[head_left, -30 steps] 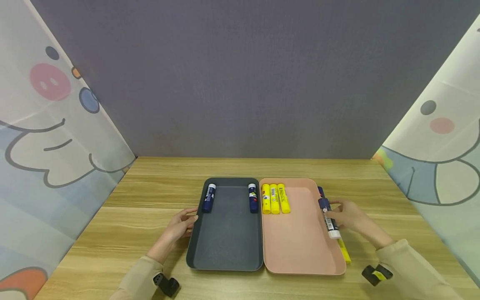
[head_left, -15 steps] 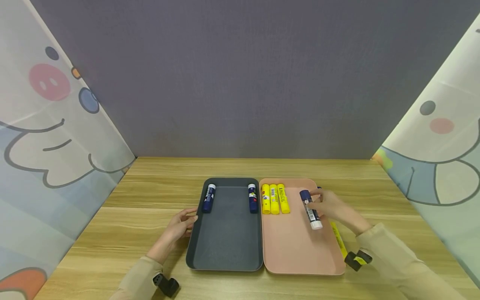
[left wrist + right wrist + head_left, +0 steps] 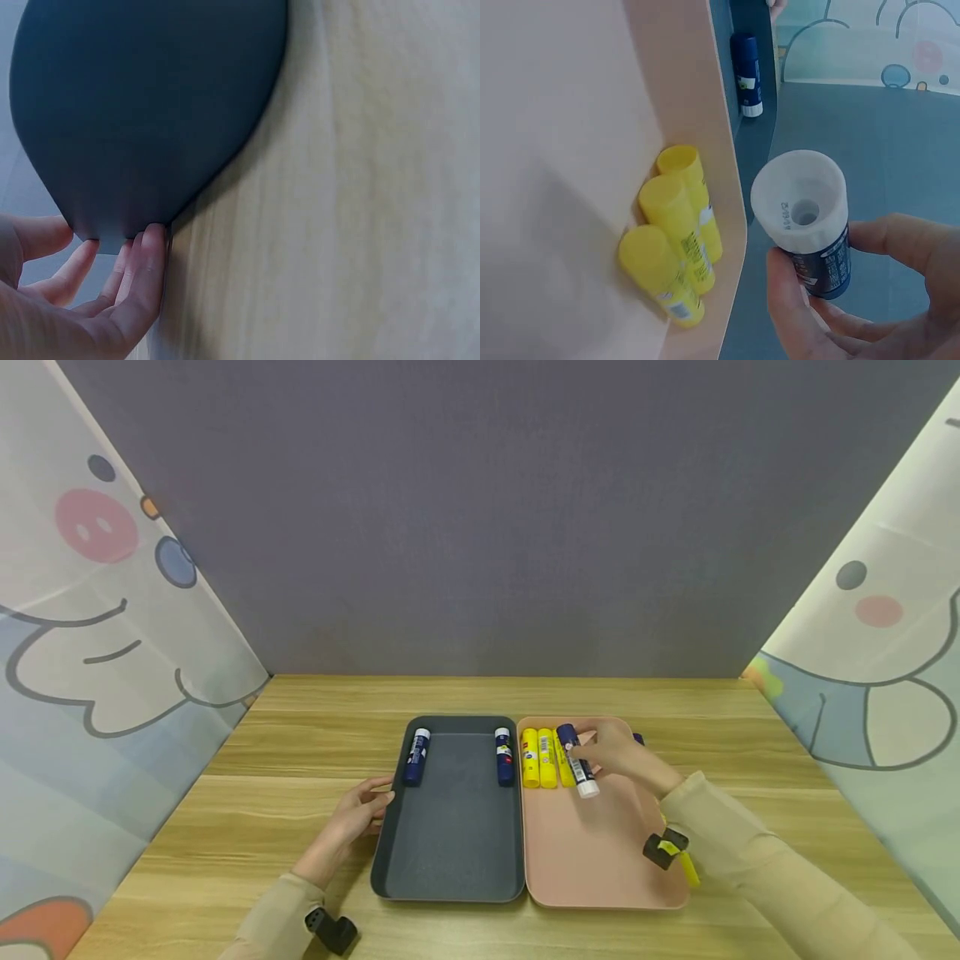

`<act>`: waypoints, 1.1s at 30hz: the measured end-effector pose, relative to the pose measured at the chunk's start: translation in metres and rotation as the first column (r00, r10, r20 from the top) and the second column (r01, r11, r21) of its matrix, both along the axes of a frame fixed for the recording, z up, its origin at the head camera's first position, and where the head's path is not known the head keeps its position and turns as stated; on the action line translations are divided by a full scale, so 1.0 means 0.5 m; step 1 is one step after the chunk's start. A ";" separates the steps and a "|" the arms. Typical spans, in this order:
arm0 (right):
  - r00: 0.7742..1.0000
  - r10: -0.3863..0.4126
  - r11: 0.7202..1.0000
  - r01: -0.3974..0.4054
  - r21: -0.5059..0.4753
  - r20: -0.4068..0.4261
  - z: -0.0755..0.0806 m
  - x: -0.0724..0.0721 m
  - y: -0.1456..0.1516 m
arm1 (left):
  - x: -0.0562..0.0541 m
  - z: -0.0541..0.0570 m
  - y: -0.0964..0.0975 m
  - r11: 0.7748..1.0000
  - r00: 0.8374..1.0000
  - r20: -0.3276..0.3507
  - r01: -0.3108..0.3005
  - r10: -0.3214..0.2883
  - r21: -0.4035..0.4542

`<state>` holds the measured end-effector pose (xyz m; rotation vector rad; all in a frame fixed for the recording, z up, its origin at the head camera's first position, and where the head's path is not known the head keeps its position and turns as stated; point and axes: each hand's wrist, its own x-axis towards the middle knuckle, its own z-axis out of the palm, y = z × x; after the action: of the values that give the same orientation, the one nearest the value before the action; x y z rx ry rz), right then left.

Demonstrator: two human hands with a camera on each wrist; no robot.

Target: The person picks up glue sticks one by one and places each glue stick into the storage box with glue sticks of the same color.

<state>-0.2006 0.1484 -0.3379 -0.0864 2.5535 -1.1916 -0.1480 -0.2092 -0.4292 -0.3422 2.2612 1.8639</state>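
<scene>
My right hand point(image 3: 618, 747) pinches a dark-blue glue stick point(image 3: 576, 760) between thumb and fingers, its white end toward the near side. In the head view it overlaps the rightmost of three yellow glue sticks point(image 3: 547, 758), which lie side by side in the pink tray point(image 3: 592, 860). The right wrist view shows the held stick's hollow white end point(image 3: 799, 199) above the trays. On the other side, my left hand point(image 3: 352, 818) has its fingertips against the outer left wall of the dark grey tray point(image 3: 457, 843), fingers fairly relaxed.
Two blue glue sticks, one left point(image 3: 417, 758) and one right point(image 3: 504, 758), lie at the far end of the grey tray. Past the pink tray's right edge, another blue stick point(image 3: 638, 738) and a yellow one point(image 3: 690, 870) are partly hidden on the wooden table point(image 3: 225, 827).
My right hand has carried the blue glue stick leftward, from beyond the pink tray's right edge to beside the yellow sticks. My left hand has stayed at the grey tray.
</scene>
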 end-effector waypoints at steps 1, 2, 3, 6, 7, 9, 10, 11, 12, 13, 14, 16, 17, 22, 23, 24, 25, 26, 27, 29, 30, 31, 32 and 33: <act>1.000 -0.001 1.000 0.001 0.017 0.000 0.000 -0.003 -0.005 | 0.000 0.000 0.000 1.000 1.000 0.001 0.001 -0.001 -0.002; 1.000 -0.002 1.000 0.002 0.029 0.005 0.000 -0.006 -0.010 | 0.000 0.000 0.000 1.000 1.000 0.000 0.000 0.000 -0.002; 1.000 0.002 1.000 -0.003 0.031 0.017 0.001 -0.009 -0.015 | 0.000 0.000 0.000 1.000 1.000 0.001 -0.001 0.001 -0.002; 0.998 0.019 1.000 -0.020 0.012 0.056 0.001 -0.016 -0.028 | 0.001 -0.001 0.000 1.000 1.000 0.003 -0.004 0.004 -0.001; 0.997 0.029 1.000 -0.028 -0.005 0.073 0.002 -0.018 -0.032 | 0.001 -0.002 0.000 1.000 1.000 0.003 -0.006 0.006 -0.001; 0.993 0.043 0.998 -0.038 -0.044 0.106 0.003 -0.023 -0.041 | 0.001 -0.002 0.000 1.000 1.000 0.004 -0.007 0.007 0.003; 0.992 0.052 0.997 -0.046 -0.054 0.115 0.003 -0.025 -0.045 | 0.001 -0.002 0.000 1.000 1.000 0.004 -0.006 0.006 0.002; 0.991 0.059 0.997 -0.051 -0.063 0.123 0.004 -0.027 -0.050 | 0.001 -0.002 -0.001 1.000 1.000 0.004 -0.006 0.006 0.002; 0.989 0.062 0.996 -0.053 -0.075 0.132 0.004 -0.030 -0.055 | 0.001 -0.002 -0.001 1.000 1.000 0.005 -0.005 0.005 0.001; 0.989 0.067 0.995 -0.056 -0.079 0.135 0.005 -0.031 -0.060 | 0.002 -0.001 -0.001 1.000 1.000 0.005 -0.006 0.006 -0.001; 0.988 0.069 0.995 -0.058 -0.081 0.136 0.006 -0.033 -0.065 | 0.002 -0.001 -0.001 1.000 1.000 0.005 -0.006 0.006 -0.003; 0.987 0.073 0.994 -0.061 -0.088 0.143 0.007 -0.037 -0.076 | 0.003 0.001 -0.001 1.000 1.000 0.006 -0.007 0.007 -0.006; 0.986 0.069 0.994 -0.054 -0.097 0.151 0.007 -0.038 -0.081 | 0.003 0.002 0.000 1.000 1.000 0.006 -0.006 0.006 -0.006; 0.983 0.053 0.991 -0.029 -0.133 0.179 0.001 -0.051 -0.110 | 0.004 0.004 0.001 1.000 1.000 0.007 -0.003 0.003 -0.003; 0.982 0.051 0.990 -0.027 -0.135 0.182 -0.002 -0.055 -0.115 | 0.004 0.005 0.001 1.000 1.000 0.007 -0.002 0.002 -0.002; 0.982 0.054 0.991 -0.030 -0.134 0.182 -0.003 -0.057 -0.120 | 0.004 0.005 0.001 1.000 1.000 0.006 -0.001 0.001 0.002; 0.981 0.051 0.990 -0.026 -0.138 0.186 -0.004 -0.059 -0.126 | 0.004 0.006 0.001 1.000 1.000 0.006 -0.001 0.001 0.004; 0.980 0.053 0.990 -0.026 -0.142 0.190 -0.004 -0.060 -0.131 | 0.004 0.006 0.001 1.000 1.000 0.006 -0.001 0.001 0.006; 0.980 0.056 0.989 -0.028 -0.147 0.189 -0.005 -0.062 -0.135 | 0.003 0.007 0.001 1.000 1.000 0.007 0.000 0.000 0.007; 0.980 0.059 0.988 -0.030 -0.155 0.192 -0.004 -0.065 -0.145 | 0.003 0.007 0.001 1.000 1.000 0.008 0.002 -0.002 0.011; 0.979 0.059 0.987 -0.028 -0.158 0.194 -0.004 -0.066 -0.150 | 0.004 0.007 0.000 1.000 1.000 0.008 0.003 -0.003 0.013; 0.978 0.054 0.986 -0.020 -0.165 0.200 -0.006 -0.069 -0.154 | 0.004 0.007 0.000 1.000 1.000 0.007 0.008 -0.008 0.013; 0.978 0.053 0.985 -0.017 -0.173 0.202 -0.008 -0.071 -0.158 | 0.004 0.006 -0.001 1.000 1.000 0.006 0.009 -0.009 0.017; 0.978 0.052 0.984 -0.015 -0.178 0.204 -0.010 -0.074 -0.163 | 0.004 0.006 -0.002 1.000 1.000 0.003 0.014 -0.014 0.022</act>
<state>-0.2378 0.0672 -0.3429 -0.0428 2.2560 -1.3367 -0.1458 -0.2102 -0.4263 -0.3251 2.2337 1.8788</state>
